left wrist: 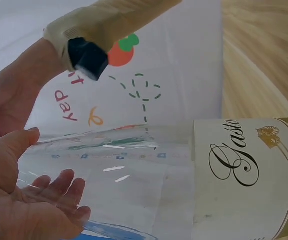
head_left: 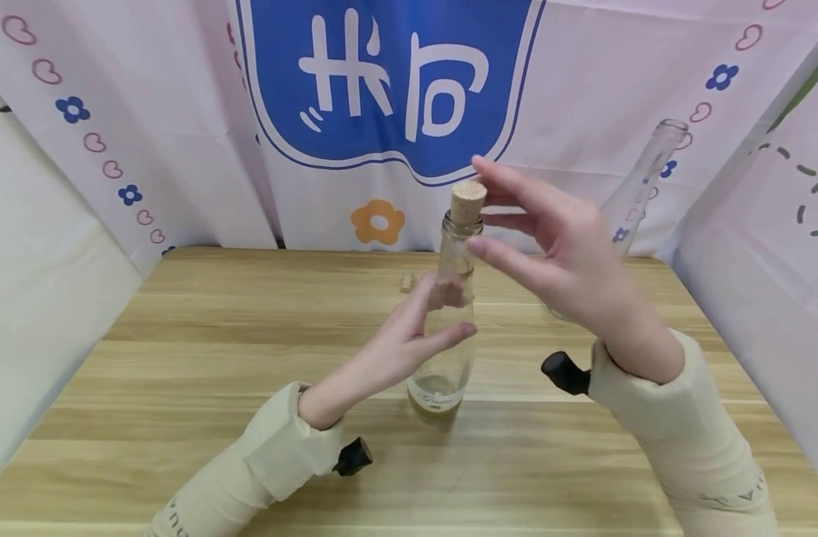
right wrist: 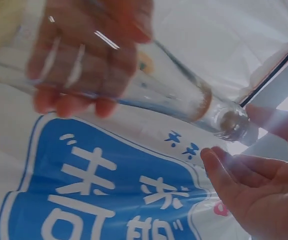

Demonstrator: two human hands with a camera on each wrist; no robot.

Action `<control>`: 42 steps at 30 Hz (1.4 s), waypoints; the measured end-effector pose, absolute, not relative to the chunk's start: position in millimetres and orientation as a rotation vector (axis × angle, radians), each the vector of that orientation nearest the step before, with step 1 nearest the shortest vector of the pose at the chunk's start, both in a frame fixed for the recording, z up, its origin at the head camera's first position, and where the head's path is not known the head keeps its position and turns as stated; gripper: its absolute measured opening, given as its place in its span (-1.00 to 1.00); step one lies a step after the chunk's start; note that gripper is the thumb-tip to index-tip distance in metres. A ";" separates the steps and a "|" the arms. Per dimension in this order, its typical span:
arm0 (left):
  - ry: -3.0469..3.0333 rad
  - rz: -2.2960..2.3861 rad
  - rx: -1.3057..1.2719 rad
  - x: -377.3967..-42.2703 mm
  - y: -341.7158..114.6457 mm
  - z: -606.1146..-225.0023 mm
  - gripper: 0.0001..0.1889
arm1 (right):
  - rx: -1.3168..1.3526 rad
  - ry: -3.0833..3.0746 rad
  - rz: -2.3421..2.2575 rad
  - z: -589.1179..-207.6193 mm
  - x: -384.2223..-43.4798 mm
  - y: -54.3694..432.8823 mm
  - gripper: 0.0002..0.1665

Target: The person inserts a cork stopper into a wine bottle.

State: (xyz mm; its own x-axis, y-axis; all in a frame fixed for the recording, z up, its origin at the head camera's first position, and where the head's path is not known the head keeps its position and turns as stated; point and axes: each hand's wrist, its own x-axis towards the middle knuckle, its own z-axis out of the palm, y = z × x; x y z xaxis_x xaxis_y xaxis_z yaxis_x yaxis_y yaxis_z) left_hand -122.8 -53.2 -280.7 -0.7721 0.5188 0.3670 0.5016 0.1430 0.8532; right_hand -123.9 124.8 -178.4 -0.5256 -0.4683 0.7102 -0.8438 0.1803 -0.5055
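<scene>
A clear glass bottle (head_left: pixel 452 365) stands on the wooden table with a cork (head_left: pixel 467 203) in its mouth, part of the cork showing above the rim. Around the upper body of the bottle my left hand (head_left: pixel 398 344) holds it, thumb on the near side and fingers behind the glass. My right hand (head_left: pixel 570 257) is at the bottle's top with thumb and fingers spread beside the cork and neck; no firm grip shows. The left wrist view shows a white label (left wrist: pixel 234 172) with black script low on the bottle.
Behind my right hand, a second clear bottle (head_left: pixel 640 186) is partly hidden. Small light-brown pieces (head_left: pixel 407 282) lie on the table (head_left: pixel 247 335) behind the left hand. A printed white curtain (head_left: pixel 583 97) hangs along the back, with pale cloth at both sides.
</scene>
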 end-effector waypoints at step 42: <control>2.390 1.733 1.053 -120.8 -54.2 -280.5 -0.56 | 1.049 -2.737 1.515 -357.8 -125.9 128.7 -0.12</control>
